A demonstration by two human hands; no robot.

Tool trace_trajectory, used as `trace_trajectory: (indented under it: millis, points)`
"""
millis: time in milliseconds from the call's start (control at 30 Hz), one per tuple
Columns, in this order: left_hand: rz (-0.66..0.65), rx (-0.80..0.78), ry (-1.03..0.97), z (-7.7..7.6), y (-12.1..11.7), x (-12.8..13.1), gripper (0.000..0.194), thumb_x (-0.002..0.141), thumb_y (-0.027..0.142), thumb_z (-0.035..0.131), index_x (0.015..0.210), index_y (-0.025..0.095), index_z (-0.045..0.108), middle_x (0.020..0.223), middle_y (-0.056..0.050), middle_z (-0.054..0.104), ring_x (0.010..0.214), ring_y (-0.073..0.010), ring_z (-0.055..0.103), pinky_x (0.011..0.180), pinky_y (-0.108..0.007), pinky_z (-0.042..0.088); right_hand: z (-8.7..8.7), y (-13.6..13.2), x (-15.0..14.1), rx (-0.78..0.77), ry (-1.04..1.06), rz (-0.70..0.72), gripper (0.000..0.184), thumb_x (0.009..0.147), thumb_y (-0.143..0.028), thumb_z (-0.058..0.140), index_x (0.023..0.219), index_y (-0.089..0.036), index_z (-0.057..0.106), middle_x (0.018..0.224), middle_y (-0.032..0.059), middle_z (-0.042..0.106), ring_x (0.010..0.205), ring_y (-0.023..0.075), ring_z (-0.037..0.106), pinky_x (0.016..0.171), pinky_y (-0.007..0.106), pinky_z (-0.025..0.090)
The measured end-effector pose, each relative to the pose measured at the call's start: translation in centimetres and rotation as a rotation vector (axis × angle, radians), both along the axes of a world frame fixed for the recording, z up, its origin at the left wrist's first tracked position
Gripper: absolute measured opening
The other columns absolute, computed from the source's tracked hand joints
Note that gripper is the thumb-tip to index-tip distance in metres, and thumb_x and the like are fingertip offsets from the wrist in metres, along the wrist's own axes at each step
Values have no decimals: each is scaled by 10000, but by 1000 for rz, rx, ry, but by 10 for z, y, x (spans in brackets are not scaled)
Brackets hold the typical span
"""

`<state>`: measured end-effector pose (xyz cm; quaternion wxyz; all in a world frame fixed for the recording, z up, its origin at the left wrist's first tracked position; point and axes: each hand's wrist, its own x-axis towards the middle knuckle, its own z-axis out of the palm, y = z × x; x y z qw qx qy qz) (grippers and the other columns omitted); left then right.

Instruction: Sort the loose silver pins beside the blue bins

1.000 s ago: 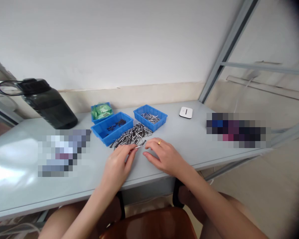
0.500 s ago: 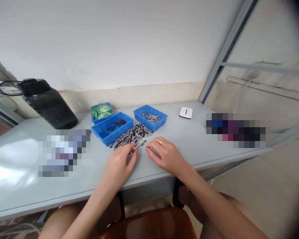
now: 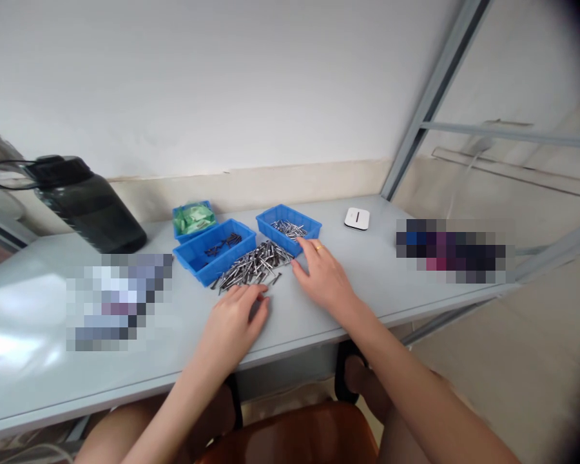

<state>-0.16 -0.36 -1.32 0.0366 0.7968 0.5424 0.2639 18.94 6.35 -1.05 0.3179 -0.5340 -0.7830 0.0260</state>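
A loose pile of silver and dark nails or screws (image 3: 256, 263) lies on the table; I cannot tell exactly which kind. My left hand (image 3: 236, 316) rests at the near edge of the pile, thumb apart from its curled fingers, with nothing visible between them. My right hand (image 3: 326, 274), wearing a ring, reaches to the near side of a blue bin (image 3: 312, 233) that holds silver pieces. Its index finger and thumb are apart, and no piece shows between them. Left of that bin, a second blue bin (image 3: 198, 265) contains dark pieces.
A small blue bin (image 3: 175, 222) with green packaging stands at the back. The dark water bottle (image 3: 94, 209) is at the left, and a white device (image 3: 357, 218) at the back right. Blurred items lie at both sides of the table (image 3: 174, 348). A metal post (image 3: 430, 109) rises at right.
My right hand has moved forward from beside the pile to the right blue bin, its fingers stretching out. My left hand stays near the pile, its thumb and fingers slightly wider apart.
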Motion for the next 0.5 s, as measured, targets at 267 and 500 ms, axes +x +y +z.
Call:
trace_trajectory:
  millis: [267,500]
  points:
    - [-6,13,29,1,0,0,156,930,251,473,968,176,604,946,-68,679,895,-245,605,822,-423,494,1,1,-1,21,-83,-27,446,914,-237,451,1353,-166,438,1214,130,555,1079,286,562,873,418,506]
    - [-20,22,58,0,0,1,170,936,251,466,956,171,615,906,-68,673,866,-243,599,795,-410,494,-3,-15,-4,32,-49,95,340,924,-230,438,1250,-163,510,1135,108,591,1028,247,573,878,384,491]
